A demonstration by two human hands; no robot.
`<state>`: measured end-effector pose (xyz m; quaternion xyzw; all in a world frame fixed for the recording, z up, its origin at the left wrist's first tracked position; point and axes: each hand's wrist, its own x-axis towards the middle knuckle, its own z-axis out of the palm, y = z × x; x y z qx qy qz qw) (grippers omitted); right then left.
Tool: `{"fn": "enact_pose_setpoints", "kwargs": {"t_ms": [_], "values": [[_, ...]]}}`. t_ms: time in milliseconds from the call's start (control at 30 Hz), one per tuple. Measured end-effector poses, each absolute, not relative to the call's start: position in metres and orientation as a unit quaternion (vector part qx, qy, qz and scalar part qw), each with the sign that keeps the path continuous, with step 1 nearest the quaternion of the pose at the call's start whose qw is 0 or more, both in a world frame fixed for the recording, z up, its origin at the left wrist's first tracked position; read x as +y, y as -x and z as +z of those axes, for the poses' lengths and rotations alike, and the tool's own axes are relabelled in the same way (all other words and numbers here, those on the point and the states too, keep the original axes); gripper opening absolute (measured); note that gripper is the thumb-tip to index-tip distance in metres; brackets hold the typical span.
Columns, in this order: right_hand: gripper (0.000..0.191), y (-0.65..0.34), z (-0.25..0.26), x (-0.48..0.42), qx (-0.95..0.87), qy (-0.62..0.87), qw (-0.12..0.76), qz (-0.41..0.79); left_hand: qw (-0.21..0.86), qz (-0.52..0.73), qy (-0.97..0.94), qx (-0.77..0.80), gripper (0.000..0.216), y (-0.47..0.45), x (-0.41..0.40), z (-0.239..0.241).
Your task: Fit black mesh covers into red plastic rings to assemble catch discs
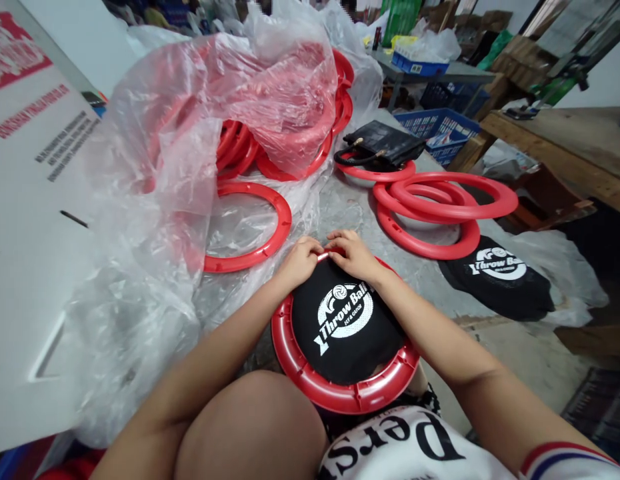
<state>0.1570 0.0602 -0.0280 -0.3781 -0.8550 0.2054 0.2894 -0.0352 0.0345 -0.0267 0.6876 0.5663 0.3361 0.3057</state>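
On my lap rests a red plastic ring [323, 387] with a round black fabric disc [310, 300] inside it, printed in white with "Throw Ball". My left hand [305, 257] pinches the ring's far edge together with the edge of the cloth. Close beside it, my right hand [357, 255] grips the same far edge, fingers bent over the rim. The two hands nearly touch at the top of the ring. Along the near side the ring's ribbed channel shows, with a gap between cloth and ring at the lower right.
A plastic bag [270, 87] full of red rings lies at the back left, near a loose red ring [285, 220]. Stacked red rings [427, 250] and black printed fabric [515, 293] lie right. A white carton [35, 267] stands left; a blue basket [415, 123] is behind.
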Motion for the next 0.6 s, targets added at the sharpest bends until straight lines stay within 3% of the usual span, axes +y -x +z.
{"fn": "enact_pose_setpoints", "kwargs": {"t_ms": [133, 300, 600], "values": [[0.013, -0.153, -0.03, 0.062, -0.864, 0.389, 0.21, 0.242, 0.237, 0.292, -0.705, 0.601, 0.022, 0.038, 0.019, -0.02], [0.005, -0.15, -0.027, 0.062, -0.849, 0.416, 0.197, 0.258, 0.236, 0.275, -0.695, 0.622, 0.002, 0.037, 0.007, -0.021], [0.01, -0.145, -0.022, 0.059, -0.853, 0.427, 0.184, 0.237, 0.283, 0.371, -0.632, 0.619, 0.009, 0.036, 0.011, -0.033]]}}
